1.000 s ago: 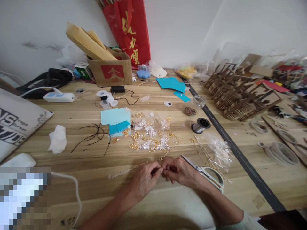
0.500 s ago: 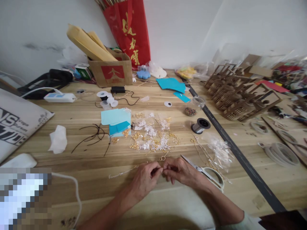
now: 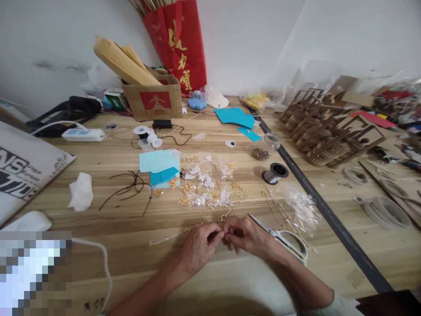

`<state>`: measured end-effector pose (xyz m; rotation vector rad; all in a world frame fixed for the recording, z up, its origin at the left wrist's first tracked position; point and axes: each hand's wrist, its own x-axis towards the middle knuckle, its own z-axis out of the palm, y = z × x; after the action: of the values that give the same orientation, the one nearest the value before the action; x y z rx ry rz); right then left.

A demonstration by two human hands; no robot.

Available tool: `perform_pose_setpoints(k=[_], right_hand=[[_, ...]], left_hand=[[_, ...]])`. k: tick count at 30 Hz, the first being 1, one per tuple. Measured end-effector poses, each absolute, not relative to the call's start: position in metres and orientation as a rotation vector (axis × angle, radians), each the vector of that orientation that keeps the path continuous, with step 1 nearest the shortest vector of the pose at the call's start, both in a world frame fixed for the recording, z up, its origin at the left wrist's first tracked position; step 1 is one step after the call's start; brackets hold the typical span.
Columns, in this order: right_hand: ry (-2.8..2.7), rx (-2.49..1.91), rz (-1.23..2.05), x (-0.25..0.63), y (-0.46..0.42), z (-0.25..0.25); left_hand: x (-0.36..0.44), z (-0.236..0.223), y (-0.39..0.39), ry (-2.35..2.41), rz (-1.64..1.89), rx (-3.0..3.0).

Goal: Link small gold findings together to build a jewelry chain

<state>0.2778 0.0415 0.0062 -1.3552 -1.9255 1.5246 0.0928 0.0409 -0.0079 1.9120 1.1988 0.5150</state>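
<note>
My left hand (image 3: 201,242) is closed in a pinch, its thumb and index finger meeting the fingertips of my right hand (image 3: 246,234). The right hand pinches too; whatever lies between the fingertips is too small to make out. A thin chain (image 3: 166,239) runs along the wood and passes behind my left hand. Just beyond the fingers, a small gold ring-shaped piece (image 3: 223,217) shows. Scissors (image 3: 289,245) with pale handles lie beside and partly under my right forearm. Ahead of both hands spread small silver findings (image 3: 222,198) and gold findings (image 3: 186,200).
A wire spool (image 3: 275,174) and a glass jar (image 3: 267,147) of beads stand right of the findings. Further right are chains (image 3: 279,210), crumpled plastic bags (image 3: 301,204) and brown wooden frames (image 3: 329,131). Black cords (image 3: 131,188) and blue cards (image 3: 159,162) lie left.
Both hands stay pinched together in almost the same place. The view has shifted very slightly; nothing on the table has visibly moved.
</note>
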Motion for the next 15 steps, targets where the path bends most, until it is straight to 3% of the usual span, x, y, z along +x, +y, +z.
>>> perform_pose_setpoints(k=[15], right_hand=[[-1.846, -1.277, 1.733, 0.298, 0.055, 0.010]], left_hand=[[0.095, -0.015, 0.052, 1.182, 0.863, 2.081]])
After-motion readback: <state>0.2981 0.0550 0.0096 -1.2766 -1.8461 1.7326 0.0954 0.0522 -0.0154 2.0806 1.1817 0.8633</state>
